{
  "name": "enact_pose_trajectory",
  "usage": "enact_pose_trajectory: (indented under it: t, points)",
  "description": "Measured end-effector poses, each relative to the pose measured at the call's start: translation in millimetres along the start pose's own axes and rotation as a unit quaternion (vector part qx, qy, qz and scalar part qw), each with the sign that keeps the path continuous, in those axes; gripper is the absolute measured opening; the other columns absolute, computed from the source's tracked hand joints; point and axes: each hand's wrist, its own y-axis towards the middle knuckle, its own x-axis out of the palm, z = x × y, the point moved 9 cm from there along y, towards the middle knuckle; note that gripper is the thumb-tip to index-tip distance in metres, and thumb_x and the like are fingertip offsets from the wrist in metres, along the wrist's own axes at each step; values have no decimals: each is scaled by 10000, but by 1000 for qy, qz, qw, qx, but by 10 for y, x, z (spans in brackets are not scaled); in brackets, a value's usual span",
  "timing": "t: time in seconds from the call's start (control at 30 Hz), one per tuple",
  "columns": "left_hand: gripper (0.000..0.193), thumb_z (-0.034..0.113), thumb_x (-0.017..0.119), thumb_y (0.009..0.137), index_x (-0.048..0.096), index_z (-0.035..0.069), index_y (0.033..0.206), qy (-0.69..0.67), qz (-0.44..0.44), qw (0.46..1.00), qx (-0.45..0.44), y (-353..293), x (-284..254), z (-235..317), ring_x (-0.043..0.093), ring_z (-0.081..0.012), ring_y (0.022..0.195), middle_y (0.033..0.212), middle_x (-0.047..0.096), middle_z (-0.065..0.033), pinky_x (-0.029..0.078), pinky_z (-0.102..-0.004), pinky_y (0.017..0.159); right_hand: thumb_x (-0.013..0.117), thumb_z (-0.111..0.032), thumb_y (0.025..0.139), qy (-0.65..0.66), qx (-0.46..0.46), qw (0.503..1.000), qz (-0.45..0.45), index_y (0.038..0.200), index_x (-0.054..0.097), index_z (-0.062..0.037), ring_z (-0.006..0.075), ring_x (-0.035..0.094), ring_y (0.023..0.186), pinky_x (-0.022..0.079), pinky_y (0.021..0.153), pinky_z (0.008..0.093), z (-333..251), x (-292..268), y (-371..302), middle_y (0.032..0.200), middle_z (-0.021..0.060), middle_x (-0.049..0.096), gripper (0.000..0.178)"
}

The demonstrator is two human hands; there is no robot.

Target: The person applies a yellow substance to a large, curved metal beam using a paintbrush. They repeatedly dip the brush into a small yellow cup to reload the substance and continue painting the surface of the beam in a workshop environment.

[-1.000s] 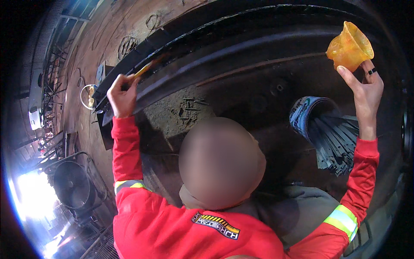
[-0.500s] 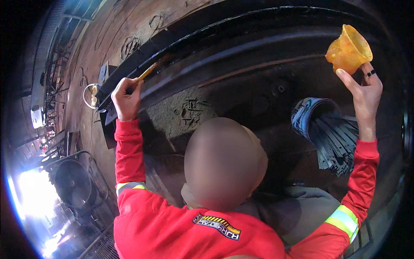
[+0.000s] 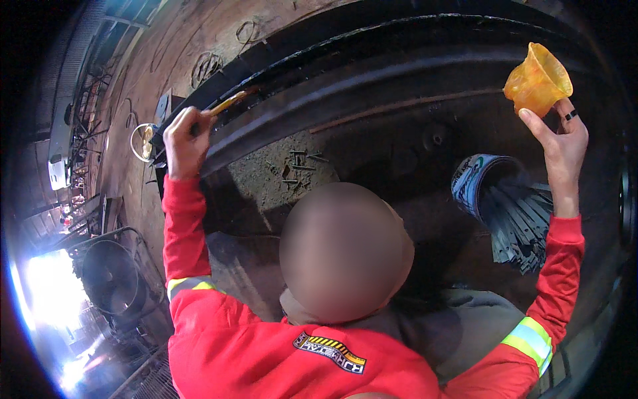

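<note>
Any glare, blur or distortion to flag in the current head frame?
Head view throughout: a white glare patch washes out lower left; soft blur covers the person's head; the long dark beam bows with the fisheye; the yellow cup in the right hand looks fairly sharp.

Translucent amber cup (image 3: pixel 535 83), looking like thin plastic, glossy and wrinkled. Slim yellow-handled tool (image 3: pixel 229 104), smooth with a slight shine. Dark metal beam (image 3: pixel 372 80), smooth with a dull sheen, its far edge brightly glossy. Slick printed bucket (image 3: pixel 466 183); flat, satin-grey metal strips (image 3: pixel 522 226). Rough, matt grit (image 3: pixel 272 166). Matt red cloth sweatshirt (image 3: pixel 266 352) with smooth, shiny reflective bands (image 3: pixel 530 339).
</note>
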Motion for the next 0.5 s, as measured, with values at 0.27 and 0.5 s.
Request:
enact_pose_trajectory:
  t: [0.27, 0.5]
  points:
    - [138, -20, 763, 793, 631, -29, 831, -41, 72, 996, 28, -69, -108, 263, 581, -138, 663, 718, 600, -97, 470, -269, 638, 838, -230, 774, -37, -35, 998, 20, 1144, 675, 6, 150, 641, 1004, 452, 963, 304, -25, -51, -2, 1078, 72, 712, 469]
    - [134, -4, 764, 800, 634, -23, 831, -86, 62, 994, 23, 315, 266, 421, 616, -132, 676, 773, 678, -122, 485, -269, 645, 859, -296, 746, -29, -48, 998, 21, 1146, 686, -10, 152, 642, 1008, 448, 971, 309, -17, -55, -6, 1058, 70, 718, 521]
